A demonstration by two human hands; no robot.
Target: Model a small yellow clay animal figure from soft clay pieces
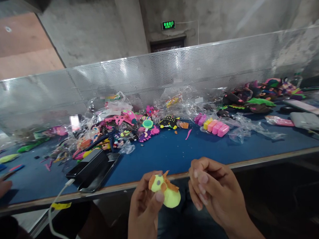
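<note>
A small yellow clay figure [172, 199] with orange pieces and grey round spots is pinched in my left hand [144, 207], the thumb pressing on its front. It is held just in front of the table's near edge. To its right, apart from it, my right hand [219, 192] is closed, with thumb and fingertips brought together. Whether anything small sits between those fingertips cannot be made out. Beyond both hands, a black clay turtle [169, 122] with yellow dots lies on the blue table [163, 154], near an orange lump [183, 125] and a thin pink strip [188, 134].
Pink, orange and yellow clay blocks [216, 126] lie right of centre. A pile of colourful clay pieces and plastic wrap [114, 114] backs onto a perforated metal screen [137, 71]. A black box [89, 163] with a white cable stands left. Another person's hand [2, 187] rests far left.
</note>
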